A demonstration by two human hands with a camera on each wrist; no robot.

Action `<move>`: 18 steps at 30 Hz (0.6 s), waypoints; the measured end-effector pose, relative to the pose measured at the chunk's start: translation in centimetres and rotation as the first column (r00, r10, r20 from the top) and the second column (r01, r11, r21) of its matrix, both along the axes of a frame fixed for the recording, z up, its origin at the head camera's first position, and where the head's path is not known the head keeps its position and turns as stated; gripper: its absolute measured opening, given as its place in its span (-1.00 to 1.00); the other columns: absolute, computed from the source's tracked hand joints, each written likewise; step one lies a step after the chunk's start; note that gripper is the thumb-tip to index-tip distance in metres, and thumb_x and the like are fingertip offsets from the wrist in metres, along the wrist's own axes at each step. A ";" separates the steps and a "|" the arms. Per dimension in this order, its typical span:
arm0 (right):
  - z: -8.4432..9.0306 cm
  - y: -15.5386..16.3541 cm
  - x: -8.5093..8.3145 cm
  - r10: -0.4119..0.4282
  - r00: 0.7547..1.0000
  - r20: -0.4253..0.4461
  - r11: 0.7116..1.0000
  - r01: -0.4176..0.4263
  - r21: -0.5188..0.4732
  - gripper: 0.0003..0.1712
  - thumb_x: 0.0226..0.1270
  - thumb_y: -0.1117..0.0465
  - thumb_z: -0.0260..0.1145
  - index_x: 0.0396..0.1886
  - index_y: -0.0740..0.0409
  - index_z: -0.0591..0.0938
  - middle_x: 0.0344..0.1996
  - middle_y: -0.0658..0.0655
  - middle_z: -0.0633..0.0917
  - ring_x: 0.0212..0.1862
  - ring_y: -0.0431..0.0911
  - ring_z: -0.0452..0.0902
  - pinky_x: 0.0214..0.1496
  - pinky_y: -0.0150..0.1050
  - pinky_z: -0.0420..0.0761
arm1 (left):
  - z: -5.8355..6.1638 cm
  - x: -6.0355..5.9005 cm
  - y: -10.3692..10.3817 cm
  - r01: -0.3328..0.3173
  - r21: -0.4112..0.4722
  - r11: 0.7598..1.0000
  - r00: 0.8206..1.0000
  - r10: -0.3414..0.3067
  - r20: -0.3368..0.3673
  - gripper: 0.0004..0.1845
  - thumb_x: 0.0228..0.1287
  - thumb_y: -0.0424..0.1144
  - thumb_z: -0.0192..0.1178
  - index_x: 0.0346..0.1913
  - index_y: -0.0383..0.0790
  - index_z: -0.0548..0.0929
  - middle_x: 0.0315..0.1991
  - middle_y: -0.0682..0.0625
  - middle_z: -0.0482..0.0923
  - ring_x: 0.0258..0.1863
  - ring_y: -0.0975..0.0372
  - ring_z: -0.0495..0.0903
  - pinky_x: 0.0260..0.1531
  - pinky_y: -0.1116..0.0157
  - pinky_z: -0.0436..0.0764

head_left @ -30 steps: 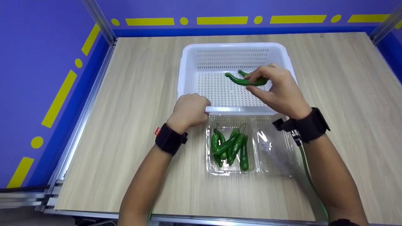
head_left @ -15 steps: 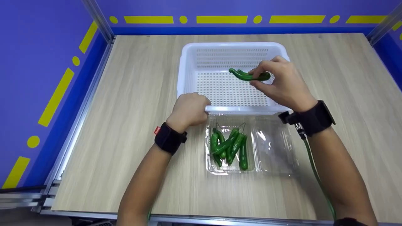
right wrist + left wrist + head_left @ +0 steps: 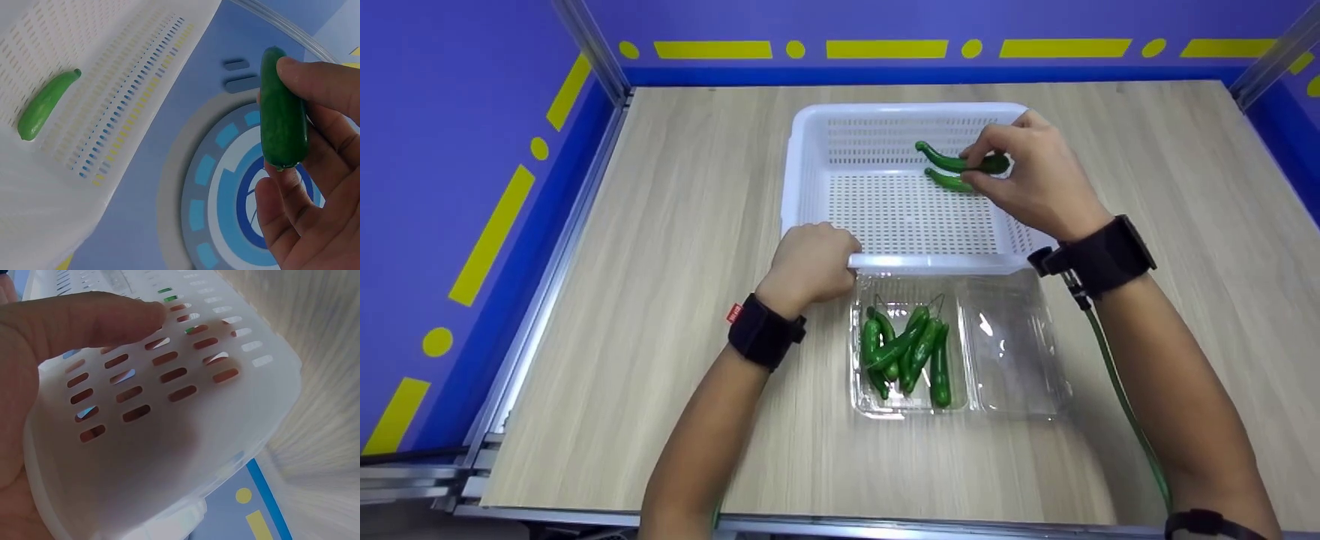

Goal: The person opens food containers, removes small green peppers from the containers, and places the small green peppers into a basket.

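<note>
Between thumb and fingers my right hand (image 3: 1031,172) pinches a curved dark green chili pepper (image 3: 945,160), held above the right part of a white slotted plastic basket (image 3: 915,109). The right wrist view shows the blunt end of this chili pepper (image 3: 284,129) facing the camera. A second, lighter green chili pepper (image 3: 947,181) lies on the basket floor, partly hidden by my right hand. My left hand (image 3: 814,262) grips the basket's near left corner. In the left wrist view, the thumb (image 3: 112,318) presses on the slotted wall (image 3: 157,439).
In front of the basket lies an open clear plastic clamshell box (image 3: 911,412). Its left half holds several green chili peppers (image 3: 896,351); its transparent lid (image 3: 1012,360) lies folded out to the right. Blue panels (image 3: 885,15) border the wooden tabletop (image 3: 690,187) at the back and left.
My right hand has carried its chili pepper away from me and slightly right, so the one on the basket floor shows more. The left hand stays on the basket.
</note>
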State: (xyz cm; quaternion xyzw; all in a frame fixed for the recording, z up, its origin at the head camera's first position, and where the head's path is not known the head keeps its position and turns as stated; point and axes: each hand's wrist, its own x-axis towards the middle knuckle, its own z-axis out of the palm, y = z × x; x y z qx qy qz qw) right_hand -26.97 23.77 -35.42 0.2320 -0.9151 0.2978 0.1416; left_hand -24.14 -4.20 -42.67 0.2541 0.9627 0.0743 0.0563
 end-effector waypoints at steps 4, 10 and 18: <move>0.2 0.0 -0.7 0.004 1.000 -0.011 1.000 -0.004 -0.009 -0.85 0.15 0.32 0.53 -0.32 0.20 0.70 -0.20 0.17 0.80 -0.10 -0.09 0.38 -0.09 -0.28 0.26 | 0.0 0.0 0.0 -0.001 -0.001 1.000 1.000 0.001 0.003 -0.90 0.01 -0.32 0.21 -0.54 -0.04 0.59 -0.58 0.09 0.51 -0.52 0.14 0.53 -0.48 0.13 0.54; 0.0 -0.2 -1.6 0.002 1.000 0.012 1.000 -0.002 -0.005 -0.86 0.18 0.30 0.51 -0.30 0.20 0.71 -0.24 0.15 0.79 -0.12 -0.13 0.36 -0.11 -0.28 0.23 | 0.1 0.1 0.0 -0.004 -0.004 1.000 1.000 0.004 0.016 -0.93 0.04 -0.31 0.22 -0.49 -0.04 0.64 -0.55 0.09 0.56 -0.50 0.14 0.54 -0.44 0.11 0.57; -0.7 -0.2 -3.0 -0.003 1.000 0.019 1.000 0.003 -0.012 -0.87 0.20 0.29 0.50 -0.32 0.23 0.71 -0.21 0.14 0.81 -0.16 -0.09 0.40 -0.10 -0.26 0.17 | 0.0 0.0 0.0 -0.006 -0.004 1.000 1.000 0.006 0.011 -0.88 0.03 -0.31 0.21 -0.56 -0.02 0.58 -0.62 0.12 0.40 -0.55 0.17 0.45 -0.53 0.14 0.51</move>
